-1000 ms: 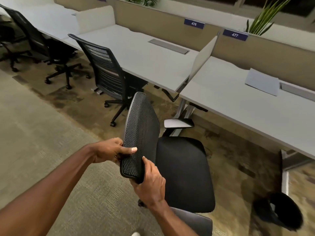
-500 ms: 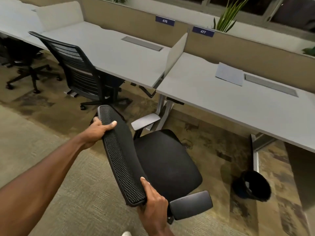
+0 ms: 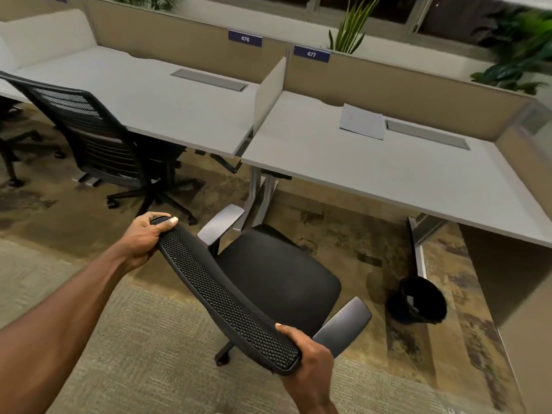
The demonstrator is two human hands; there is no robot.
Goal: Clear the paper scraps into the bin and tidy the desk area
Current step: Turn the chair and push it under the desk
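Your left hand (image 3: 143, 239) and right hand (image 3: 310, 358) each clamp an end of the black mesh-backed office chair (image 3: 227, 297), which faces the grey desk (image 3: 373, 171). White paper sheet (image 3: 362, 121) lies flat there (uncrumpled); round black bin (image 3: 418, 301) sits on the carpet beneath.

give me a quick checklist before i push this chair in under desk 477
1. Left hand gripping the chair backrest at its left end: ok.
2. Right hand gripping the right end: ok.
3. Seat facing the desk: ok.
4. Floor between seat and desk free of obstacles: ok.
5. Bin out of the chair's path: cannot tell, it stands just right of the seat under the desk edge.
6. Armrests low enough to pass under the desktop: cannot tell.
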